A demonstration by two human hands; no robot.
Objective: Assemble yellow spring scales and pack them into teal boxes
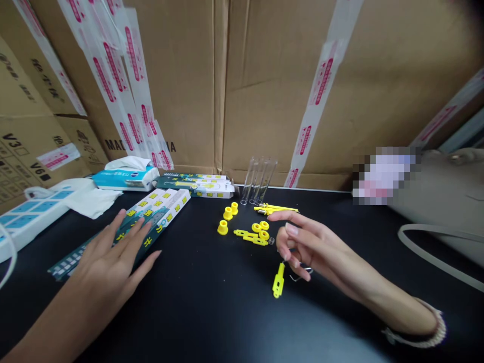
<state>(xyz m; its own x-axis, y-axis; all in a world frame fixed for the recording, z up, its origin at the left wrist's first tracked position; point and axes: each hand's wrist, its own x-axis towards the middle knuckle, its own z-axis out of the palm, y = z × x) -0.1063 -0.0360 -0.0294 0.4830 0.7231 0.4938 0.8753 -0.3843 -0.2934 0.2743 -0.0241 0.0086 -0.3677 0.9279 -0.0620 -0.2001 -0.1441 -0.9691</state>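
My left hand (109,262) lies spread over long patterned boxes (172,206) at the left, fingers apart and nothing gripped. At the right, my right hand (302,239) is curled with its index finger stretched left. From its fingertips hangs a flat yellow plastic piece (279,282) with a thin metal end at the top. A bent metal wire (302,277) shows beneath the same fingers; whether it is held is hidden. Left of this hand lie similar flat yellow pieces (251,238), yellow rings (263,226) and a small clear ring (271,241).
Yellow flanged caps (223,228) stand mid-table. Behind them are upright clear tubes (259,181) and yellow rods (276,208). An opened box (215,189), a tissue pack (126,177) and a power strip (41,206) lie left. Cardboard (264,91) walls the back; a bag (442,196) sits right.
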